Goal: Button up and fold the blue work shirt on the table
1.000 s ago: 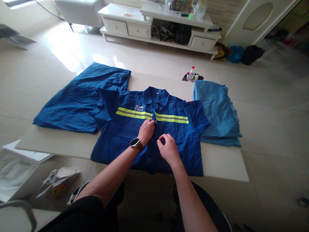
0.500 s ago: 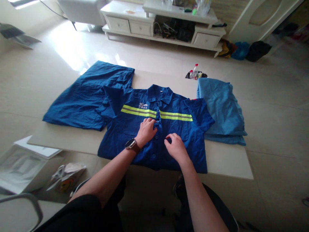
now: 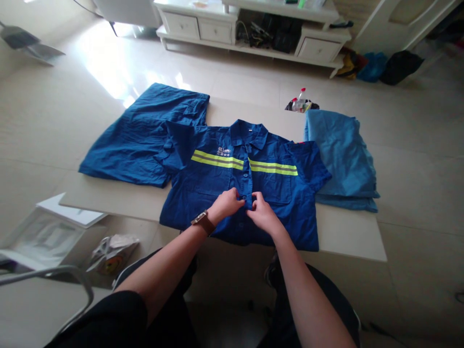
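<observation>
A: What did we see at the far left of the table [image 3: 348, 237]?

B: We saw a dark blue garment [image 3: 141, 137] spread flat, its edge tucked under the sleeve of the work shirt [image 3: 217, 193].

A: And the shirt itself?

B: It lay face up in the middle of the table, collar away from us, a yellow reflective stripe [image 3: 217, 160] across the chest.

A: What about the hands?

B: The left hand [image 3: 226, 205], a watch [image 3: 203, 221] on its wrist, pinched the front placket just below the stripe. The right hand [image 3: 264, 216] pinched the same spot from the other side, fingertips nearly touching.

A: And farther right?

B: We saw a lighter blue folded cloth [image 3: 340, 154] just beside the shirt's sleeve, and a bottle [image 3: 300, 99] beyond it.
</observation>
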A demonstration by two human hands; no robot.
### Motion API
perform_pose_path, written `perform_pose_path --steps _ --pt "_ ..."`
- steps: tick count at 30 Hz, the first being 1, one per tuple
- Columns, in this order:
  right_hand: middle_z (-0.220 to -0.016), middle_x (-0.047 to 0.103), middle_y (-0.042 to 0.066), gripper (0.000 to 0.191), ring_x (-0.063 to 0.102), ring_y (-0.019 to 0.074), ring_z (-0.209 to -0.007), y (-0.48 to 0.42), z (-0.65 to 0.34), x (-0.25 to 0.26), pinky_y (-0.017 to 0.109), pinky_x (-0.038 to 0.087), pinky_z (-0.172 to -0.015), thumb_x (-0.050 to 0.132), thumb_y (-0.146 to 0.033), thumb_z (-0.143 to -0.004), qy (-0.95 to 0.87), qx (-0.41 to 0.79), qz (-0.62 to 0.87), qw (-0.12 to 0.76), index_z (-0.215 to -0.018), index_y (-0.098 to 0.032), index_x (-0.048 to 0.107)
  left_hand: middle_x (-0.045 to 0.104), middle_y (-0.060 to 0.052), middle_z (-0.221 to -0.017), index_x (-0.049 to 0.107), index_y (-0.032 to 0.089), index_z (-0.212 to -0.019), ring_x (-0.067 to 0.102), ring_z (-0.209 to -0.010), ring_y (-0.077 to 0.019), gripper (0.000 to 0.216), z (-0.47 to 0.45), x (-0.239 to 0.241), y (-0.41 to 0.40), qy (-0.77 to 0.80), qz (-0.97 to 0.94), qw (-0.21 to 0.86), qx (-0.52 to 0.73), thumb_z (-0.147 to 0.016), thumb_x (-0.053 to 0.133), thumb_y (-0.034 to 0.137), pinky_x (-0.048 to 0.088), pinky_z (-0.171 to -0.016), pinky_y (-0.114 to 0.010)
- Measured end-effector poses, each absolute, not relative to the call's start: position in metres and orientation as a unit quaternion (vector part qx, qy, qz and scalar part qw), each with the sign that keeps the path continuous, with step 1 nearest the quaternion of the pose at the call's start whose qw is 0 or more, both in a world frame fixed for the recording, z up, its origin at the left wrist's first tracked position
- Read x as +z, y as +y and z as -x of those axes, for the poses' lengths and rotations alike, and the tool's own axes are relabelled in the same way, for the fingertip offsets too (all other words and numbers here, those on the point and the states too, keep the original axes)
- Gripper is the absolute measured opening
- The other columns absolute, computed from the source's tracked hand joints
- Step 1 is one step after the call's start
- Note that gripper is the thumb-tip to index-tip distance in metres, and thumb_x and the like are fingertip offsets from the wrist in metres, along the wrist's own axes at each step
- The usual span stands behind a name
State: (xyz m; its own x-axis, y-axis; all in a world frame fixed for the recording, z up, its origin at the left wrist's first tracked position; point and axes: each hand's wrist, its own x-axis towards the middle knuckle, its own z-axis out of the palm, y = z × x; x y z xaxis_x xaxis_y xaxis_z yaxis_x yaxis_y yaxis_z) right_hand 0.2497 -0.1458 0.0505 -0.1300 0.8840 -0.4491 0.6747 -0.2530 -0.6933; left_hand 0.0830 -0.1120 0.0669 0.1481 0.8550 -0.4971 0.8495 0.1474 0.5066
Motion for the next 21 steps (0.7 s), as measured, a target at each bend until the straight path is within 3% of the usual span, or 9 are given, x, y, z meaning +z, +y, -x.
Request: perform_pose_path --steps 4,10,15,21 --pt "-0.076 0.057 -0.006 0.056 0.058 0.0151 -0.071 -0.145 -0.248 0.051 0.025 0.039 -0.067 0.056 -0.005 -0.068 -0.628 0.396 0.644 0.183 -0.121 -0.024 0.051 0.077 -0.014 -0.108 0.066 0.015 -0.113 0.073 -0.099 -0.0268 0.032 -0.082 0.072 -0.112 0.651 -0.645 0.401 -0.015 -0.087 0.066 0.033 0.048 -0.074 -0.028" --pt "-0.081 0.056 -0.004 0.051 0.058 0.0151 -0.071 -0.146 -0.243 0.058 0.026 0.043 -0.067 0.051 -0.008 -0.071 -0.615 0.347 0.646 0.290 -0.119 -0.022 0.054 0.077 -0.013 -0.104 0.069 0.014 -0.109 0.071 -0.094 -0.0247 0.028 -0.083 0.077 -0.112 0.643 -0.643 0.416 0.007 -0.089 0.065 0.033 0.046 -0.072 -0.028" --pt "-0.083 0.057 -0.003 0.040 0.060 0.0157 -0.071 -0.150 -0.237 0.061 0.027 0.045 -0.067 0.055 -0.013 -0.073 -0.621 0.387 0.616 0.293 -0.112 -0.024 0.051 0.076 -0.010 -0.091 0.073 0.014 -0.095 0.068 -0.081 -0.0197 0.039 -0.085 0.077 -0.109 0.627 -0.626 0.457 0.076 -0.098 0.052 0.047 0.044 -0.066 -0.025" --pt "-0.080 0.058 -0.006 0.041 0.061 0.0157 -0.069 -0.157 -0.239 0.059 0.027 0.046 -0.066 0.064 -0.016 -0.069 -0.583 0.454 0.624 0.254 -0.101 -0.026 0.041 0.074 -0.007 -0.079 0.076 0.014 -0.085 0.067 -0.074 -0.0178 0.023 -0.092 0.078 -0.108 0.620 -0.628 0.469 0.030 -0.089 0.064 0.033 0.043 -0.064 -0.025"
